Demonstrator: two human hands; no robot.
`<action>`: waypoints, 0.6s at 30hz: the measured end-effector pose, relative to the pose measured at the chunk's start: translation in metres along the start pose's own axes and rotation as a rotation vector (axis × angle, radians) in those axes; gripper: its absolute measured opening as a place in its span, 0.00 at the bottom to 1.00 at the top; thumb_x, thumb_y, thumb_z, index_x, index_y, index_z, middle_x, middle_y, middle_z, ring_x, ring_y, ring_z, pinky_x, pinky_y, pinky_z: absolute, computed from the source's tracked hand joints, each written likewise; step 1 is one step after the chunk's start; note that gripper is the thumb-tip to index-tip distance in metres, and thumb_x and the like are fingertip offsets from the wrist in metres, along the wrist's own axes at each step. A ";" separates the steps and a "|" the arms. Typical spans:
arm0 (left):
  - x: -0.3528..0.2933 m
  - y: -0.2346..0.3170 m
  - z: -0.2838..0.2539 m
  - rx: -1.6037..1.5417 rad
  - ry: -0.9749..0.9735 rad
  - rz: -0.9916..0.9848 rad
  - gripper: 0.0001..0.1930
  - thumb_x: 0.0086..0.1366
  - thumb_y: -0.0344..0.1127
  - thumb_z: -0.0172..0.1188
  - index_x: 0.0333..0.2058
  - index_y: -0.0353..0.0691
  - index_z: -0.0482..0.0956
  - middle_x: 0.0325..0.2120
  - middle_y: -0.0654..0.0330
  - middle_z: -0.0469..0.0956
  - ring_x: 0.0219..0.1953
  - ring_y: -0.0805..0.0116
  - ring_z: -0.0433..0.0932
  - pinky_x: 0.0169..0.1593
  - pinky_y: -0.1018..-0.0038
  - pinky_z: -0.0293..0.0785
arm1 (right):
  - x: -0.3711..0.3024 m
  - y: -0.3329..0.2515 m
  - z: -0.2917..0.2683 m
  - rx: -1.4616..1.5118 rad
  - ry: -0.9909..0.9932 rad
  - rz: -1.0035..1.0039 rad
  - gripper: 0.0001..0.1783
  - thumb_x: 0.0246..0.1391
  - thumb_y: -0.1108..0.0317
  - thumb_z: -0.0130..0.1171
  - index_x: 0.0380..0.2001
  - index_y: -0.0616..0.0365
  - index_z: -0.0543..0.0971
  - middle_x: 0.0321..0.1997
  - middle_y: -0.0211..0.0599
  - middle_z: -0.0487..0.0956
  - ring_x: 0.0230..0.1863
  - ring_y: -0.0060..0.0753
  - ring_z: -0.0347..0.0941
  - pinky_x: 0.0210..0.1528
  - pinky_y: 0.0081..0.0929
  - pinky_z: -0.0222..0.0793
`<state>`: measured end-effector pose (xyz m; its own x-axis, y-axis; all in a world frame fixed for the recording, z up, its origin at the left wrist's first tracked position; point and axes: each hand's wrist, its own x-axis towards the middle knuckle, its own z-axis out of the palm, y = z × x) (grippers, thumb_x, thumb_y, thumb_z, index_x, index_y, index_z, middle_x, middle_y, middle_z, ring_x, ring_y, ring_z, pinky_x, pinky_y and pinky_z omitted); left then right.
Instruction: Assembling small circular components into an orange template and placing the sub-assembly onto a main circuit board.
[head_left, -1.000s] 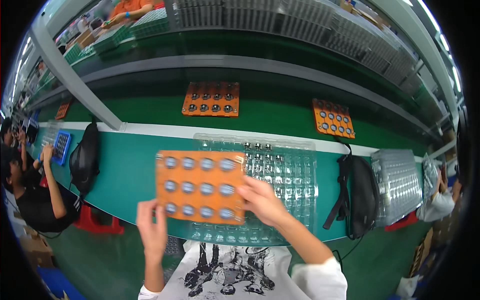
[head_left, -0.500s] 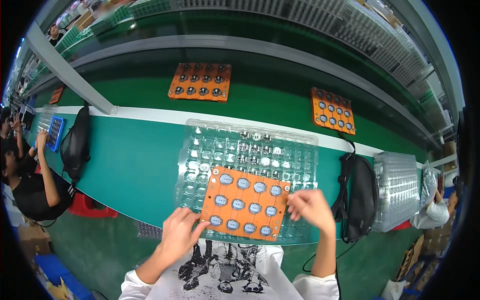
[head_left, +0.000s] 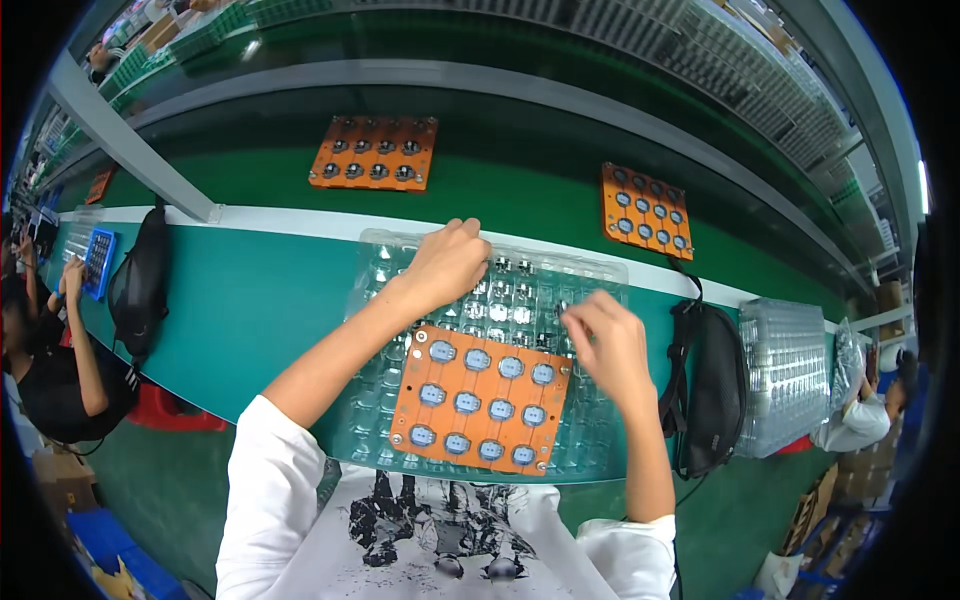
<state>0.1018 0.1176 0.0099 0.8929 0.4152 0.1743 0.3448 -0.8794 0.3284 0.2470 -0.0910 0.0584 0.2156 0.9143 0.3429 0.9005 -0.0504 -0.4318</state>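
Head view: both hands, left [head_left: 447,262] and right [head_left: 603,337], curled over clear tray [head_left: 372,300].

Bright, even overhead light, soft shadows, glare on clear plastic, heavy fisheye bending and dark corners.

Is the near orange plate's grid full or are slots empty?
Full: the orange plate shows a round blue-grey part in each visible slot, lying flat on the clear tray.

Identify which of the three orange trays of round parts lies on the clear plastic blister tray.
The orange tray nearest the person, between both hands; the other two orange trays lie farther back on the dark green belt.
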 end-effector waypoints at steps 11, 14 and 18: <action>-0.085 0.025 -0.037 -0.308 0.084 0.284 0.06 0.55 0.25 0.62 0.32 0.35 0.74 0.38 0.55 0.76 0.41 0.56 0.76 0.43 0.65 0.75 | -0.063 -0.028 0.002 -0.103 -0.169 -0.041 0.05 0.43 0.75 0.64 0.27 0.60 0.79 0.33 0.37 0.78 0.29 0.40 0.76 0.27 0.33 0.73; -0.113 0.024 -0.027 -0.254 0.094 0.323 0.08 0.52 0.23 0.64 0.31 0.35 0.74 0.39 0.55 0.77 0.41 0.57 0.76 0.44 0.65 0.74 | -0.051 -0.031 -0.009 -0.040 -0.261 -0.037 0.04 0.45 0.74 0.64 0.27 0.61 0.80 0.30 0.38 0.77 0.27 0.40 0.76 0.28 0.34 0.72; -0.115 0.022 -0.024 -0.280 0.099 0.386 0.10 0.49 0.22 0.66 0.30 0.35 0.74 0.40 0.56 0.78 0.41 0.57 0.75 0.44 0.65 0.74 | -0.016 -0.019 -0.017 0.198 -0.210 0.065 0.05 0.48 0.71 0.64 0.29 0.62 0.82 0.27 0.41 0.77 0.26 0.40 0.75 0.28 0.34 0.69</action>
<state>-0.0005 0.0563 0.0192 0.9038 0.1029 0.4154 -0.1097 -0.8825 0.4573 0.2328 -0.1118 0.0753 0.1688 0.9760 0.1376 0.7920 -0.0512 -0.6083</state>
